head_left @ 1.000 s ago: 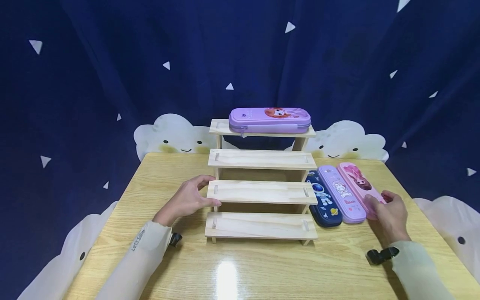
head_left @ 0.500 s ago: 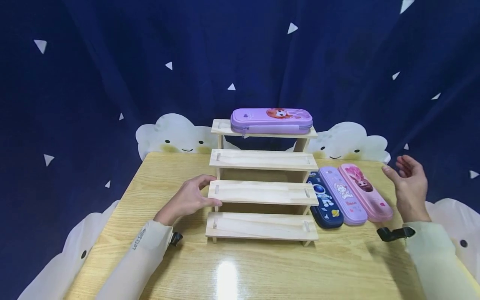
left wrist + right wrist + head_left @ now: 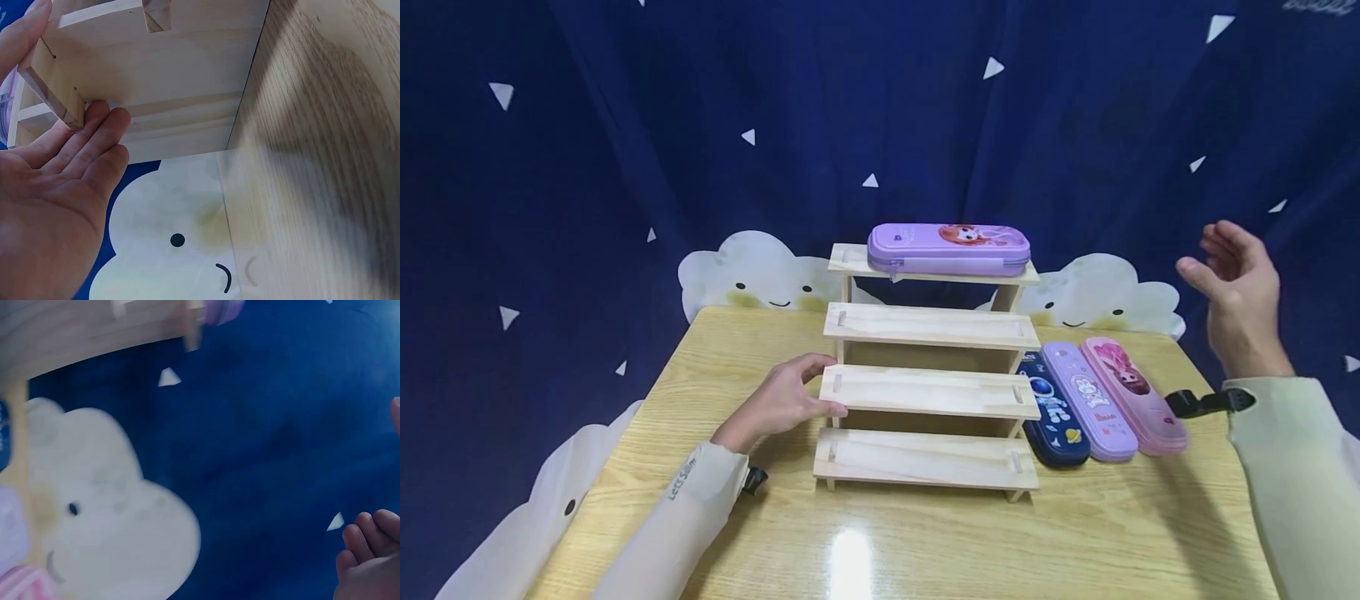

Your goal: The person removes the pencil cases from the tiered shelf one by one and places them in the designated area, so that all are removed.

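Observation:
A four-step stand of pale wood, a tiered display rack, stands mid-table in the head view. My left hand grips the left end of its second step from the bottom; in the left wrist view the thumb and the fingers lie on opposite sides of the board. On the top step rests a purple pencil case with a doll print. My right hand is raised at the right, holding nothing, its fingers relaxed and apart from the thumb.
Right of the rack lie a navy astronaut pencil case, a lilac one and a pink one, side by side. The rack partly covers the navy case. A dark blue curtain hangs behind the wooden table.
My right hand has let go of the pink pencil case, then risen and moved away to the right. My left hand keeps its grip on the rack. The head view has shifted slightly.

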`<state>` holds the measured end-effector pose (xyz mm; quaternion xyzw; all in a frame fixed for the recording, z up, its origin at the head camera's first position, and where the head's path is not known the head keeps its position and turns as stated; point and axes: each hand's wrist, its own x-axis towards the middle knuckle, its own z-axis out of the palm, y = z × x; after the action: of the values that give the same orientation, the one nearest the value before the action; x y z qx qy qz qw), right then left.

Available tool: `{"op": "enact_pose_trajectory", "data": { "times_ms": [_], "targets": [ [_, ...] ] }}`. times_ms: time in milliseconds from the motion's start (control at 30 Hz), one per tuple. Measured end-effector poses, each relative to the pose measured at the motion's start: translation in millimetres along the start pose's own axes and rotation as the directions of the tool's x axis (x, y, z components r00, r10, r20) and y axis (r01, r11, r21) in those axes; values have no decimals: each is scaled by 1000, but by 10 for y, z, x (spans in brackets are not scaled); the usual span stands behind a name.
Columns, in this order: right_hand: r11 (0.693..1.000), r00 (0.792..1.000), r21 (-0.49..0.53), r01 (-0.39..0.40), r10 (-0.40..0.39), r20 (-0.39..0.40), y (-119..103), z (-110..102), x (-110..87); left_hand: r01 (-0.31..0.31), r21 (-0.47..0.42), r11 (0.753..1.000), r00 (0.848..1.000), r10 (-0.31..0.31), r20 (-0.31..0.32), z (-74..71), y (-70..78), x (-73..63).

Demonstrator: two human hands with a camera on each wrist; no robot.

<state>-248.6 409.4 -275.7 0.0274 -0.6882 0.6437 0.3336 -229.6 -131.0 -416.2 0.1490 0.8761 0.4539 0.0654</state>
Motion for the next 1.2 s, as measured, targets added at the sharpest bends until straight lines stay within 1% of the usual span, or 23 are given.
{"op": "enact_pose_trajectory", "data": {
  "times_ms": [67, 133, 167, 333, 467, 533, 633, 700, 767, 933, 1200],
  "targets": [
    [999, 999, 35, 29, -30, 26, -105, 75, 97, -4, 1, 1000, 1000, 4, -2, -2, -3, -1],
    [994, 997, 96, 44, -50, 61, -204, 152, 189, 0, -1, 1000, 1000, 0, -7, -4, -5, 0],
    [993, 995, 110, 46, -55, 82, -252, 186, 227, 3, -3, 1000, 1000, -3, -8, -3, -7, 0],
    [989, 979, 141, 35, -62, 192, -442, 377, 378, 24, -12, 1000, 1000, -24, -14, 1, -9, 0],
    [988, 968, 145, 50, -84, 238, -515, 552, 444, 23, -18, 1000, 1000, -24, -16, 4, -10, -4],
    [991, 962, 119, 60, -90, 258, -525, 629, 461, 16, -19, 1000, 1000, -16, -15, 4, -9, -6],
    [996, 953, -24, 86, -76, 294, -527, 723, 474, 5, -23, 1000, 1000, -5, -12, 5, -6, -7],
    [986, 945, -132, 104, -57, 323, -523, 778, 473, 4, -26, 1000, 1000, -4, -8, 7, -6, -8],
    [968, 936, -220, 122, -38, 351, -519, 837, 468, 6, -30, 1000, 1000, -7, -7, 6, -3, -9],
    [957, 910, -261, 127, -8, 414, -518, 994, 456, 12, -26, 1000, 1000, -13, -10, 2, 8, -8],
    [952, 868, -273, 138, 16, 496, -493, 1253, 424, 20, -27, 999, 1000, -20, -11, 4, 4, -4]
  ]
}}
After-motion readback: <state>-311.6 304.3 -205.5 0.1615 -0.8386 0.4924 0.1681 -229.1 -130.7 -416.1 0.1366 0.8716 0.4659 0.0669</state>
